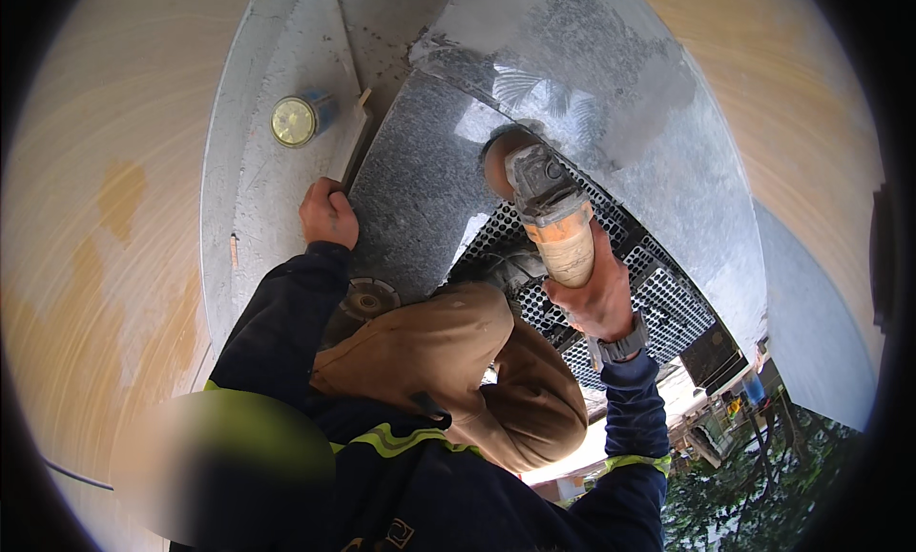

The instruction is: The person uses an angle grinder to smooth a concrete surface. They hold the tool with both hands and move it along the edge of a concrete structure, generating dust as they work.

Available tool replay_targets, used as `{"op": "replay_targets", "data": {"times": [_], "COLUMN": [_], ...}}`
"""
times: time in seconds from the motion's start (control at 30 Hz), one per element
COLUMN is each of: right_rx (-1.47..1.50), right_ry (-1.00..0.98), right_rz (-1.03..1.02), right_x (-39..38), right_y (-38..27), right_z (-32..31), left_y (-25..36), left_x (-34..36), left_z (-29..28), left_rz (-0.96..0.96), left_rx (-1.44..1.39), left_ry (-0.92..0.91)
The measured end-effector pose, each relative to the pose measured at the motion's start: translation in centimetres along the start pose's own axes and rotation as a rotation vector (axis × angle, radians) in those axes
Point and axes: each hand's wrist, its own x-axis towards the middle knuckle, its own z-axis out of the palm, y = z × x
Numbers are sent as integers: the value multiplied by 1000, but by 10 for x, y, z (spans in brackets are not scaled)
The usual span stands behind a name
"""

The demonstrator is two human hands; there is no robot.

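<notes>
My right hand is closed round the worn orange-and-grey body of an angle grinder, its reddish-brown disc at the upper right part of a dark speckled stone slab, beside a seam. My left hand has its fingers curled over the edge of a pale board along that slab's left side. A segmented cutting disc lies by my bent knee, partly hidden. Under the grinder runs a black perforated grid.
A tin with a yellowish lid stands on the pale ledge. Glossy grey stone spreads at the upper right. Tan streaked walls flank both sides. At the lower right, beyond an edge, are foliage and assorted clutter.
</notes>
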Motion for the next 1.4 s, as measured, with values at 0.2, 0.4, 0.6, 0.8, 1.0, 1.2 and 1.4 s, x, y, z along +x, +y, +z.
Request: {"op": "replay_targets", "data": {"times": [0.2, 0.4, 0.6, 0.8, 1.0, 1.2, 1.4], "right_rx": [3, 47, 24, 47, 9, -28, -36], "right_ry": [-27, -15, -37, -18, -55, -27, -43], "right_rz": [-24, 62, 40, 68, -25, -26, -26], "right_x": [-7, -5, -12, -9, -23, -5, -9], "right_y": [9, 5, 11, 9, 20, 7, 6], "right_z": [-1, -2, -3, -4, 9, 11, 9], "left_y": [-2, -4, -3, -4, -4, -4, -4], "left_x": [-1, -1, -1, -1, 0, 0, 0], "left_z": [2, 2, 1, 2, 0, 2, 2], "left_rz": [12, 27, 21, 20, 29, 19, 9], "left_rx": [5, 6, 20, 14, 25, 2, 2], "left_ry": [11, 19, 5, 14, -9, 0, 9]}}
